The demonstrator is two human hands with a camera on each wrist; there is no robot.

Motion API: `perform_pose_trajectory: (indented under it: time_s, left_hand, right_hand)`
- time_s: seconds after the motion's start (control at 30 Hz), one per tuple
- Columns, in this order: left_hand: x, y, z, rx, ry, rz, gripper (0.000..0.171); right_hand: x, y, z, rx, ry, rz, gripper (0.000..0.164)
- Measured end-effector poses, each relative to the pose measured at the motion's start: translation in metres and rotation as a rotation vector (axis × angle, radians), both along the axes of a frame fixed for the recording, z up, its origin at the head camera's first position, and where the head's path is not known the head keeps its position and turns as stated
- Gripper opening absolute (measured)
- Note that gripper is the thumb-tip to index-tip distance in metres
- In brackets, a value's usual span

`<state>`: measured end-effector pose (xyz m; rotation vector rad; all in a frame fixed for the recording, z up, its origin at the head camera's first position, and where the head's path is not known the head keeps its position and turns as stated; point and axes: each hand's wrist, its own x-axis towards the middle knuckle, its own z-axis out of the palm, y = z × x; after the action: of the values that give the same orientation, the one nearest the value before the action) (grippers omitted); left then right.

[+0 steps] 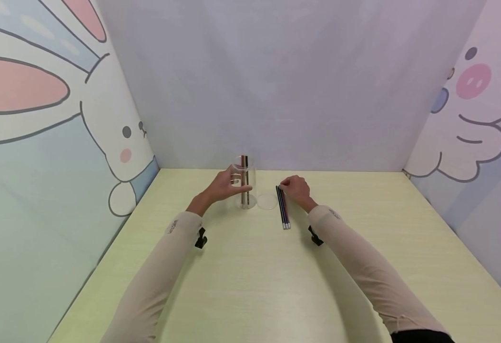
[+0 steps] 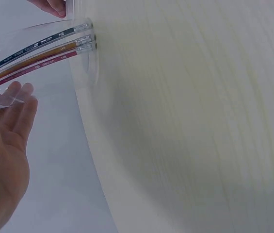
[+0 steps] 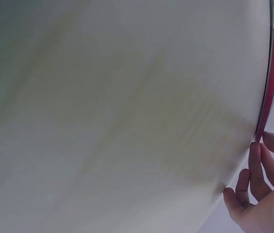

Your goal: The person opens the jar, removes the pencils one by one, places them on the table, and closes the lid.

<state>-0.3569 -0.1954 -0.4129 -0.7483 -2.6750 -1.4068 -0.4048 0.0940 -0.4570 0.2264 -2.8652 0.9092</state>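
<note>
My left hand (image 1: 223,186) holds a clear plastic cylinder (image 1: 252,177) upright, thumb on the near side and fingers behind. Three pencils (image 1: 244,178), one dark, one orange and one red in the left wrist view, stand inside with their metal-banded eraser ends down. To the right, several dark and red pencils (image 1: 283,212) lie side by side on the table, erasers toward me. At their far ends is my right hand (image 1: 297,190), its thumb and fingertips pinching the tip of a red pencil (image 3: 272,73).
A round clear disc (image 1: 267,201), like a lid, lies flat between the cylinder and the loose pencils. The pale wood-grain table (image 1: 250,281) ends at a plain grey backdrop (image 1: 276,85). Cartoon-printed panels (image 1: 40,190) flank it on both sides.
</note>
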Motion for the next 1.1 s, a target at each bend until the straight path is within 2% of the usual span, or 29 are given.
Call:
perform_pose_trajectory:
  time_s: [0.4, 0.67, 0.9, 1.1]
  left_hand:
    - [0.000, 0.001, 0.000, -0.005, -0.018, 0.013, 0.074]
    - [0.000, 0.001, 0.000, 0.004, -0.023, 0.013, 0.074]
    - [-0.001, 0.002, -0.001, -0.004, -0.004, 0.014, 0.077]
    - [-0.004, 0.003, -0.003, -0.008, -0.002, 0.026, 0.078]
  right_hand:
    - [0.004, 0.003, 0.001, -0.009, 0.004, 0.033, 0.027]
    - [0.007, 0.004, 0.008, -0.044, 0.071, 0.086, 0.028]
    - [0.005, 0.003, 0.019, -0.044, 0.116, 0.158, 0.032]
    - [0.008, -0.006, 0.039, -0.040, 0.161, 0.204, 0.030]
